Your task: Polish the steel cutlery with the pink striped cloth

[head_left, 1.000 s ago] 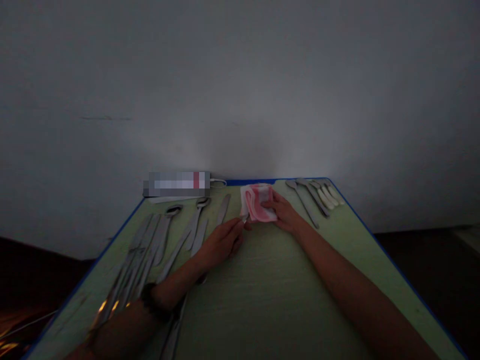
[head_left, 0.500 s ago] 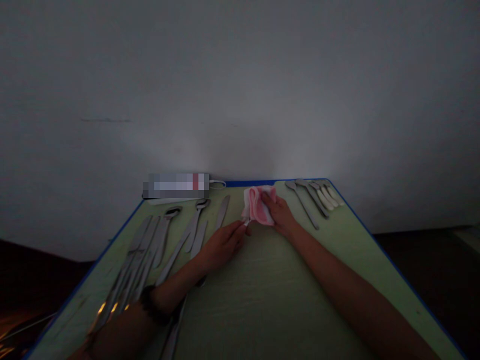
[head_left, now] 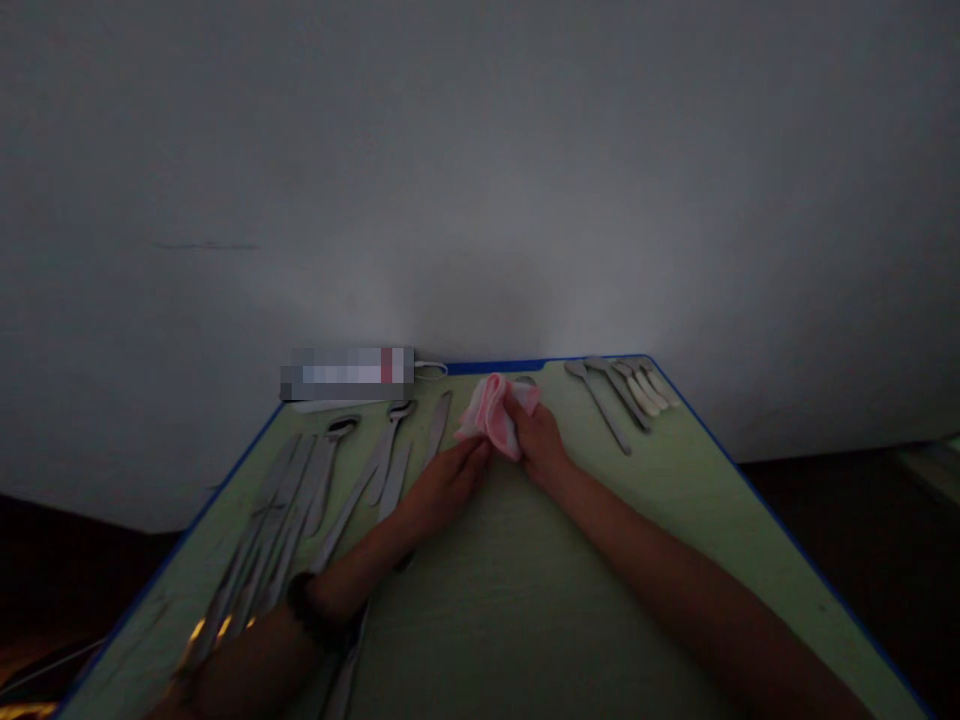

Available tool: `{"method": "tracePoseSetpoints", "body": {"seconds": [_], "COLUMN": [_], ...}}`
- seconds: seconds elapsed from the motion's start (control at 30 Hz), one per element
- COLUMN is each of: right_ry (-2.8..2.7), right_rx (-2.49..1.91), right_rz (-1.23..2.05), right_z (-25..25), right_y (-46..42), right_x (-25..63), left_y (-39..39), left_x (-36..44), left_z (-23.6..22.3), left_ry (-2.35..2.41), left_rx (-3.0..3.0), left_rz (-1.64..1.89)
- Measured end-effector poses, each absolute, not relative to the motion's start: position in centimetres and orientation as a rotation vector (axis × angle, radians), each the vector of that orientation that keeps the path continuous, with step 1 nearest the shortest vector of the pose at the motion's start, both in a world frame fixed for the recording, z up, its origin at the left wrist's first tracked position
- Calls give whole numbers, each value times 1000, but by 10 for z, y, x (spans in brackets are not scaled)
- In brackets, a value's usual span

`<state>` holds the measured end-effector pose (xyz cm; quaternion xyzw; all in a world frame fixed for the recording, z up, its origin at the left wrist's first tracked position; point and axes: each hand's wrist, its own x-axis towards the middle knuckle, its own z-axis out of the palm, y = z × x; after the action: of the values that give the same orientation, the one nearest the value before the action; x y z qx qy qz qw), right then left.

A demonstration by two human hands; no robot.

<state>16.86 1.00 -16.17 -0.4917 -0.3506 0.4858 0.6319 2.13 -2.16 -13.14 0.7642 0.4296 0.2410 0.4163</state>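
Note:
My right hand (head_left: pixel 541 437) is closed on a folded pink-and-white cloth (head_left: pixel 495 405), near the far middle of the table. Against the cloth's lower left side, my left hand (head_left: pixel 452 480) is closed, its fingertips pinching what appears to be a spoon (head_left: pixel 527 381). Only that utensil's rounded metal end shows past the cloth; the rest is covered by cloth and fingers. A table knife (head_left: pixel 437 428) lies just beyond my left hand. To the right of my right hand rests a long-handled spoon (head_left: pixel 600 408).
More knives (head_left: pixel 281 500) and spoons (head_left: pixel 341 428) lie along the left of the green table (head_left: pixel 525 620), partly under my left forearm. White-handled cutlery (head_left: pixel 646 388) sits at the far right corner. A blurred-out box (head_left: pixel 349 373) with a white cable stands by the wall.
Both hands and the cloth have shifted slightly left. The cloth is bunched tighter around the utensil, and a rounded metal end now shows beyond it.

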Motion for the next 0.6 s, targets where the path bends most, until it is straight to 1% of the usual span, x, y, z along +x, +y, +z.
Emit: {"method": "tracePoseSetpoints", "body": {"seconds": [0.07,0.17,0.23,0.33,0.47,0.6], "right_ry": [-930,-1113,-1154,-1060,-880,-857], "right_rx": [-1148,-1213,-1256,-1309,-1295,-1249], "right_rz": [989,709,608,637,784,928], "right_z": [-158,-150,-148,-152,-162,-161], "right_y": [14,16,14,11,7,6], "right_x": [184,201,203,192,174,172], "left_y": [-22,-23,-23,-21,-19,-20], "left_x": [21,20,19,17,16,15], "left_z": [-130,-128,-129,-131,-136,-137], "left_ry": [1087,1080,1059,1027,1002,996], "left_rx": [1900,1891,1874,1838,1840,1815], "left_rz": [573,536,532,529,542,615]}}
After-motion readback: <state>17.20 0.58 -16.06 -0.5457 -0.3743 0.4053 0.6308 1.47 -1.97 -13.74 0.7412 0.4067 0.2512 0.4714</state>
